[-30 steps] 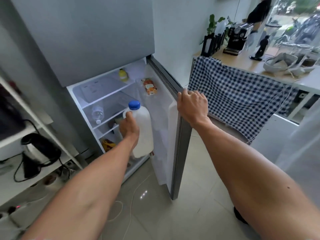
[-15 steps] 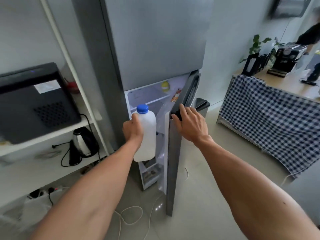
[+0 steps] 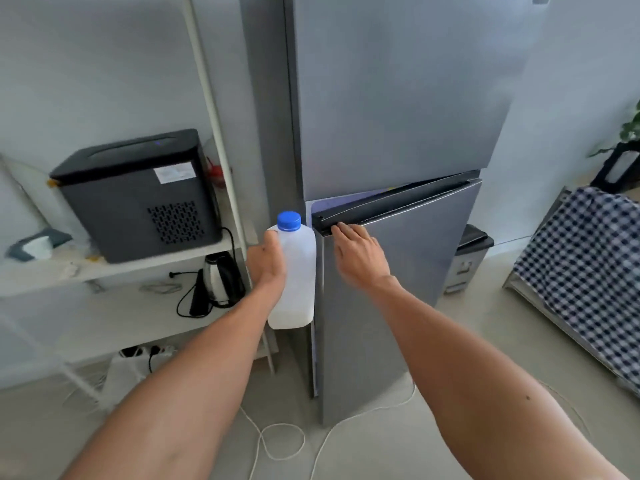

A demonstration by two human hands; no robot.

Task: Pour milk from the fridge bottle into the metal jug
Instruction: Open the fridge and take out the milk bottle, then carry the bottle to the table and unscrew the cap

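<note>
White milk bottle (image 3: 294,275), one, gripped by left hand (image 3: 265,261); one fridge door (image 3: 391,292).

I see a black appliance (image 3: 138,199) on a white shelf (image 3: 114,268), a kettle (image 3: 221,278) below it, a power strip (image 3: 145,351) lower down, a white cable (image 3: 280,441) on the floor, a checked cloth (image 3: 585,258) at right.

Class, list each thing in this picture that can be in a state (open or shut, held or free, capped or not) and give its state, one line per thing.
Milk bottle: upright, held in left hand.
Blue cap: on the bottle.
Lower fridge door: nearly shut, a gap left at the top.
Upper fridge door: shut.
Right hand: flat, fingertips on the lower door's top edge.
Kettle: on the shelf, lid down.
</note>
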